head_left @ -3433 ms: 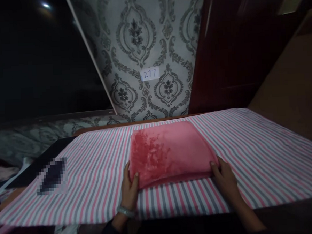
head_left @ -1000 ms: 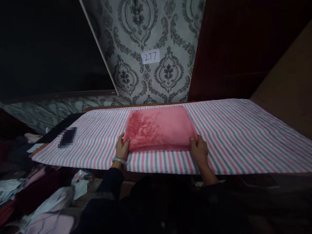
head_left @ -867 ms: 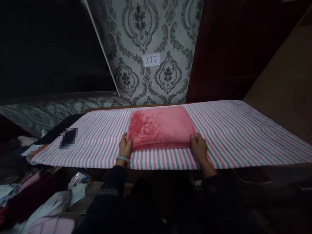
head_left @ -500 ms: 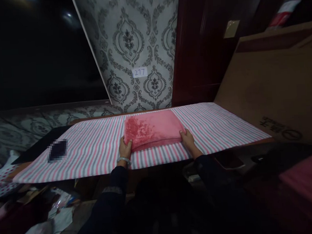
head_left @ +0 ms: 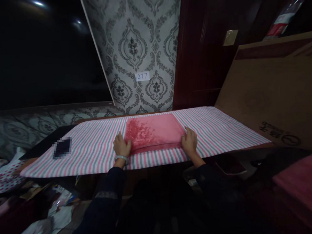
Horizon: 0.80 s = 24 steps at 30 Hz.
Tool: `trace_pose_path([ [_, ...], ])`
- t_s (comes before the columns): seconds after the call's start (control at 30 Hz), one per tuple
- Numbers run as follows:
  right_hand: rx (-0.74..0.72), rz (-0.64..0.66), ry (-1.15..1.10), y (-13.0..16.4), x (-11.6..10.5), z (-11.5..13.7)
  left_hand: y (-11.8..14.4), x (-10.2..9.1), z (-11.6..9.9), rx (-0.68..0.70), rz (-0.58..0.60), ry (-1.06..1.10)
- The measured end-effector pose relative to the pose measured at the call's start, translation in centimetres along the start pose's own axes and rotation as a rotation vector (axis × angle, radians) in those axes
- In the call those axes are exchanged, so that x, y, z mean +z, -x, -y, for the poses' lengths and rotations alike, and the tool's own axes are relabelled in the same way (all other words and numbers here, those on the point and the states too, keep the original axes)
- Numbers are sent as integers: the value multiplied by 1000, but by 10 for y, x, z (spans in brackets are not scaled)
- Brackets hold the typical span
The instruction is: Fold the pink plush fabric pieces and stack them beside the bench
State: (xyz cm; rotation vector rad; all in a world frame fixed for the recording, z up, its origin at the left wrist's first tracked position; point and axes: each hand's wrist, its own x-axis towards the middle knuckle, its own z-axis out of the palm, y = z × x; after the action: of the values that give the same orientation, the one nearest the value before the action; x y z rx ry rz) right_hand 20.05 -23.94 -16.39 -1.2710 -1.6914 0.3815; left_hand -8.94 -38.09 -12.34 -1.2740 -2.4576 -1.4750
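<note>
A folded pink cloth (head_left: pixel 162 129), with a darker red patterned patch on its left part, lies flat on a striped cover (head_left: pixel 214 128). At its left edge rests my left hand (head_left: pixel 121 145), fingers stretched forward on the cover and thumb by the cloth's near corner; a bracelet circles the wrist. My right hand (head_left: pixel 190 141) is at the right edge, its fingers also extended and its thumb against the cloth. Neither hand appears to grip the fabric.
A dark pixelated object (head_left: pixel 62 148) lies on the cover's left side. A large cardboard box (head_left: pixel 272 90) stands at the right, with a bottle (head_left: pixel 284 19) above it. More pink fabric (head_left: pixel 303 182) is at lower right. Bags and papers (head_left: pixel 59 216) clutter the lower left. A screen (head_left: pixel 45 56) is behind.
Both hands have released the front corners of the pink cloth and moved slightly outward to its sides. The cloth now lies flatter. The view has shifted slightly.
</note>
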Motion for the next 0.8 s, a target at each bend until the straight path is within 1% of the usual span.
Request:
trace_pose_path([
  [0.03,-118,26,79,3,2,15,3,4,-14,142,27,-125],
  [0.07,-233,74,159,6,6,30,8,11,-29,277,83,-246],
  [0.1,-327,138,228,11,11,44,14,20,-43,382,155,-340],
  [0.17,-441,272,323,21,22,64,26,40,-63,508,295,-463],
  [0.2,-471,328,354,27,27,67,32,50,-68,525,351,-509],
  [0.23,-491,370,375,32,32,67,38,60,-68,522,399,-548],
  [0.3,-516,415,399,41,41,58,48,74,-62,485,451,-605],
  [0.37,-533,426,407,47,47,45,53,83,-50,467,461,-629],
  [0.43,-533,427,406,49,51,36,56,86,-42,477,447,-632],
  [0.5,-520,425,401,50,53,34,56,86,-39,481,445,-634],
  [0.57,-513,423,392,48,54,36,54,85,-42,478,450,-636],
  [0.7,-532,424,369,40,46,37,46,75,-50,460,504,-622],
  [0.73,-524,414,374,38,42,33,44,71,-49,455,497,-621],
  [0.8,-464,367,409,36,32,23,43,60,-42,426,420,-634],
])
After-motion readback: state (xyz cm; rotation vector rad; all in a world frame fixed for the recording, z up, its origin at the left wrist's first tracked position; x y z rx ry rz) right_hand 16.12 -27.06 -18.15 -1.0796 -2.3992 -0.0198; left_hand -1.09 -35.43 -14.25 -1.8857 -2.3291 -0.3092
